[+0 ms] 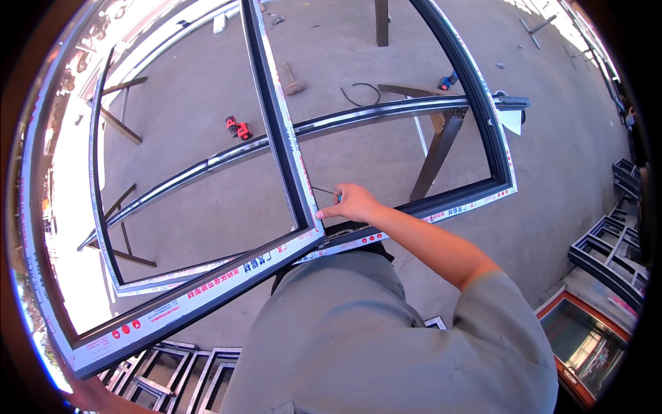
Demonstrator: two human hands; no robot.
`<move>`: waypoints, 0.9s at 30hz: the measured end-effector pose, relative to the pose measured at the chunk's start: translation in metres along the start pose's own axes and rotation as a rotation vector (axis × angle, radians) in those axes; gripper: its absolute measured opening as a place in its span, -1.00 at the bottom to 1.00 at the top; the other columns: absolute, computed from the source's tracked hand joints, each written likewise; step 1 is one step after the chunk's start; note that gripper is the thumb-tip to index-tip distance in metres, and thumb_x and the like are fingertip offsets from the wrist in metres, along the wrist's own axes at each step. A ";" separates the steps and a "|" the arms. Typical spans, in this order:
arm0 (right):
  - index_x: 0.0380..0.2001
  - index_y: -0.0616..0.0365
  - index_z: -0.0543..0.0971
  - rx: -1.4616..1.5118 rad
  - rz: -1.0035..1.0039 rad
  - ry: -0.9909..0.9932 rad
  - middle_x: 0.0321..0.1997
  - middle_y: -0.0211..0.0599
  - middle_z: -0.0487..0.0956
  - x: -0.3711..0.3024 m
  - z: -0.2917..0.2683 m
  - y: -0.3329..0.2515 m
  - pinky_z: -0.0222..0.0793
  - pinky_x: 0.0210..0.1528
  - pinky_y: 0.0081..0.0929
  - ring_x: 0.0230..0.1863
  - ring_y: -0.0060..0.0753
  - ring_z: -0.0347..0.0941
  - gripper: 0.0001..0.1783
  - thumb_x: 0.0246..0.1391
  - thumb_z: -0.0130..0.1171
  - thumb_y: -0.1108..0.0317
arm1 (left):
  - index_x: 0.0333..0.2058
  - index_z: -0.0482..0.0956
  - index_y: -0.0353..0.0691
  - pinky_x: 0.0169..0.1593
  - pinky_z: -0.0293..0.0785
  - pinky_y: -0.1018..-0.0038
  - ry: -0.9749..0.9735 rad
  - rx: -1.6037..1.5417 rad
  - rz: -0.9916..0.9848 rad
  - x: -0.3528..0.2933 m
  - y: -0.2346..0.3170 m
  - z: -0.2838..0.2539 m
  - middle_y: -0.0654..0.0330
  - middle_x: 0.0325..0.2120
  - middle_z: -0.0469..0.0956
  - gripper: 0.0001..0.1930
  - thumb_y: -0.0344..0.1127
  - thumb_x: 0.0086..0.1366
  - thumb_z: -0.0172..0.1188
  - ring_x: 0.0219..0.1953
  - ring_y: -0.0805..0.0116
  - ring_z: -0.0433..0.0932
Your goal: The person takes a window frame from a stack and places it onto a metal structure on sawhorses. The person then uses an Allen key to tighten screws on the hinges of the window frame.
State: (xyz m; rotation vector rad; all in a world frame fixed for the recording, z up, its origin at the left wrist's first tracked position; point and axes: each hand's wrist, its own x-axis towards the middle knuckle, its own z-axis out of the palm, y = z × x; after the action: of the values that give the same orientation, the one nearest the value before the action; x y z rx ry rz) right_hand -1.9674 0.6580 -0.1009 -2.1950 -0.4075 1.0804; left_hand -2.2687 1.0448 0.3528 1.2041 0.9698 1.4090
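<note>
1 sash (pixel 200 293): lies left of the right hand (pixel 353 204) and forward of the left hand (pixel 89 395), overlapping the frame (pixel 455 208); its left side appears raised.
Long axis: apparently runs forward, away from the person; far end out of view.
Right hand: thumb at the sash's right edge, just forward of the near corner; fingers curled round a thin dark rod (pixel 324 190), too small to identify.
Left hand: at the near left corner, mostly hidden; whether it grips cannot be told.
Nearer hand: neither clearly; 1 at each near corner.
Floor (pixel 331 55): red drill (pixel 238 128) and mallet (pixel 294 84), well apart from both hands.
</note>
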 end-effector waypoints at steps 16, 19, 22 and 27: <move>-0.44 0.11 0.68 0.023 -0.297 -0.092 -0.36 -0.12 0.64 0.002 -0.027 0.037 0.50 -0.18 -0.18 -0.24 -0.06 0.60 -0.41 -0.12 0.47 -0.26 | 0.37 0.32 -0.06 0.42 0.08 0.23 -1.017 -0.397 0.042 -0.143 -0.056 0.054 -0.11 0.46 0.05 -0.05 0.43 0.13 0.20 0.31 0.07 0.30; -0.39 0.09 0.70 -0.010 -0.471 0.004 -0.32 -0.12 0.59 -0.016 -0.032 0.080 0.46 -0.13 -0.15 -0.19 -0.03 0.55 -0.50 -0.09 0.48 -0.15 | 0.37 0.27 -0.20 0.34 0.17 0.32 -1.116 -0.342 0.101 -0.139 -0.055 0.052 -0.15 0.35 0.23 0.03 0.42 0.10 0.23 0.17 0.12 0.42; -0.33 0.08 0.73 -0.230 -0.560 0.063 -0.30 -0.16 0.52 -0.053 -0.027 0.113 0.40 -0.06 -0.17 -0.12 -0.07 0.50 -0.52 -0.11 0.51 -0.11 | 0.44 0.06 -0.35 0.33 0.14 0.28 -1.186 -0.362 0.089 -0.142 -0.061 0.060 -0.13 0.28 0.29 0.19 0.43 0.08 0.25 0.14 0.16 0.41; -0.25 0.13 0.73 -0.344 -0.679 0.284 -0.25 -0.23 0.49 -0.084 -0.001 0.118 0.29 0.04 -0.25 -0.08 -0.15 0.46 -0.41 -0.23 0.55 -0.11 | 0.47 -0.12 -0.42 0.52 -0.06 -0.06 -1.039 -0.408 0.064 -0.168 -0.057 0.089 -0.25 0.35 0.20 0.14 0.51 0.26 -0.23 0.43 -0.20 0.20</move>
State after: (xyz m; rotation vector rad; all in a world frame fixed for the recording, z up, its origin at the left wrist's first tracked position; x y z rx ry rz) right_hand -2.0188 0.5258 -0.1297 -2.1837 -1.1673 0.3415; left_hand -2.1706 0.8867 0.2839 1.3905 -0.0775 0.7602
